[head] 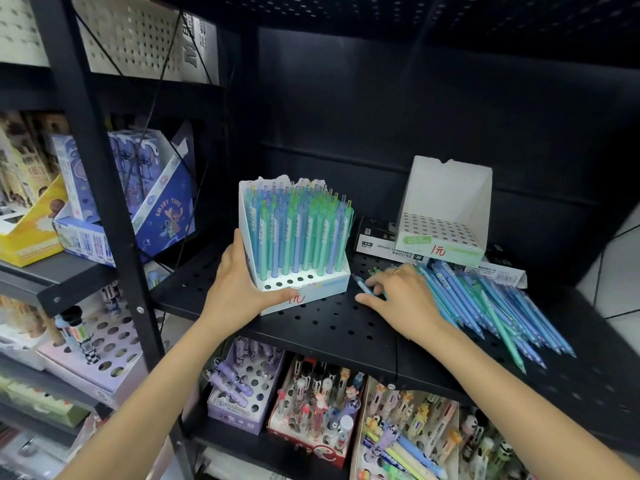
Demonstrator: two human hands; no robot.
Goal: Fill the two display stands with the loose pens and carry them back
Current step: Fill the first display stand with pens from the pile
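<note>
Left hand point(239, 289): wrapped round the near left corner of the nearly full display stand point(294, 237), thumb across its front edge, fingers up its left wall.
Nearly full display stand: white card, standing on the black perforated shelf point(329, 323) just left of centre; packed with upright blue and green pens, only the front row of holes bare; a red handwritten price mark on its front lip.
Right hand point(398, 296): at 3 o'clock from that stand, palm down on the shelf, fingertips curled on a single blue pen point(363, 286) at the left edge of the pile; a ring on one finger.
Loose pens point(491, 306): a heap of blue and green barrels lying flat, fanning from the right hand toward 4 o'clock.
Empty display stand point(445, 216): at 1 o'clock from the right hand, behind the heap, resting on flat marker boxes point(384, 244); its holes are all bare.
Lower shelf: trays of character pens point(322, 407) at 6 o'clock.
Left rack: cartoon-printed boxes point(138, 188) at 9 o'clock.
</note>
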